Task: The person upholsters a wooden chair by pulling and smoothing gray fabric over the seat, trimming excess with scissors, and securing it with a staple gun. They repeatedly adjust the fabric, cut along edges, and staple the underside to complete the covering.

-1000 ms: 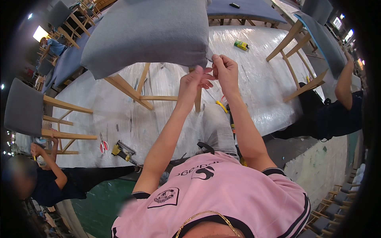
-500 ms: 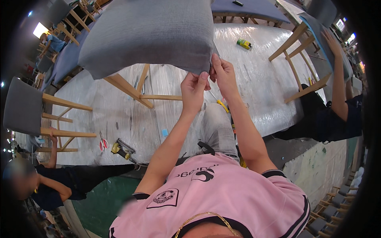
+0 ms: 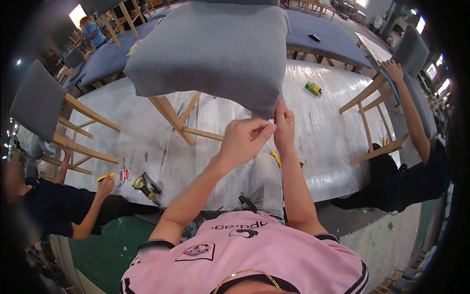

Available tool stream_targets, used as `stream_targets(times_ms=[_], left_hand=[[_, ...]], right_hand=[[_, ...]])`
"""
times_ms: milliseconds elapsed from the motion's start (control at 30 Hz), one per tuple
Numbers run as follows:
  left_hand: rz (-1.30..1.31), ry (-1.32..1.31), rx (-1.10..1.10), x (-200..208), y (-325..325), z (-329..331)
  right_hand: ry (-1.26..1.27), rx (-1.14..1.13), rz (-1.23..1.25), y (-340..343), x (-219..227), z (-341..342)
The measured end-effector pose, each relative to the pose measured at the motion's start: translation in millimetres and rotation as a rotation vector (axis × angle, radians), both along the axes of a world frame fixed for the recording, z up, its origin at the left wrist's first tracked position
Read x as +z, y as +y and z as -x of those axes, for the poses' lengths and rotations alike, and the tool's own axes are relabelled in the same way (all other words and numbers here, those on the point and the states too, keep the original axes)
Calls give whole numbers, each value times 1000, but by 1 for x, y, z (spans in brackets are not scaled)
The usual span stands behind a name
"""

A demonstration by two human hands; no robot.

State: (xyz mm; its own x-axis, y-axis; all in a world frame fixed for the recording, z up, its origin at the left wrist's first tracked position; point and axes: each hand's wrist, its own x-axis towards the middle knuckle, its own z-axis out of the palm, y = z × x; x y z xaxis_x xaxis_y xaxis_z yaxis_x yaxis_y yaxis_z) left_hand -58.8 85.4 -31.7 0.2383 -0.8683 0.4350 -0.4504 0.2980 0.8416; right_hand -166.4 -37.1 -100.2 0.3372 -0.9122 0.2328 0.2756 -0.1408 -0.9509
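Left hand [image 3: 247, 142] is curled, thumb and fingers pinched together at the near lower corner of the grey seat cushion [image 3: 215, 49]; whatever it nips there is too small to make out, maybe a fabric edge or thread. Right hand [image 3: 284, 125] sits just beside it, touching, fingers straight and pointing up, tips pressed on the same cushion corner, clamped on the fabric edge as far as I can tell. Cushion lies up and away from both hands, long side running left to right, tilted so its underside edge faces the person. Both hands are equally close to the corner; left comes from the lower left, right goes nearly straight up. Both forearms stretched out, elbows low over the pink shirt [image 3: 245, 255]. The cushion belongs to a chair whose wooden legs [image 3: 171, 117] stick out below the cushion, resting on the plastic-covered table [image 3: 333, 142]. A yellow-handled tool [image 3: 275, 158] lies just below the hands. Left of the cushion, scissors [image 3: 125, 171] and a staple gun [image 3: 146, 185] on the table edge. Right of the cushion, another person's arm [image 3: 413, 112] reaches to a second chair [image 3: 377, 117].
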Motion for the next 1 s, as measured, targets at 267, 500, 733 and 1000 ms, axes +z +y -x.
stream_targets(times_ms=[267,500,733,1000], left_hand=[[355,-1196,244,85,-51,-17],[160,-1464,62,97,-101,-8],[-502,-1538,-256,131,-150,3],[100,-961,-278,115,-125,-4]], right_hand=[[-154,63,19,5,-6,-2],[-211,72,-88,15,-3,-2],[3,82,136,-3,-17,2],[-99,62,3,-21,-18,19]])
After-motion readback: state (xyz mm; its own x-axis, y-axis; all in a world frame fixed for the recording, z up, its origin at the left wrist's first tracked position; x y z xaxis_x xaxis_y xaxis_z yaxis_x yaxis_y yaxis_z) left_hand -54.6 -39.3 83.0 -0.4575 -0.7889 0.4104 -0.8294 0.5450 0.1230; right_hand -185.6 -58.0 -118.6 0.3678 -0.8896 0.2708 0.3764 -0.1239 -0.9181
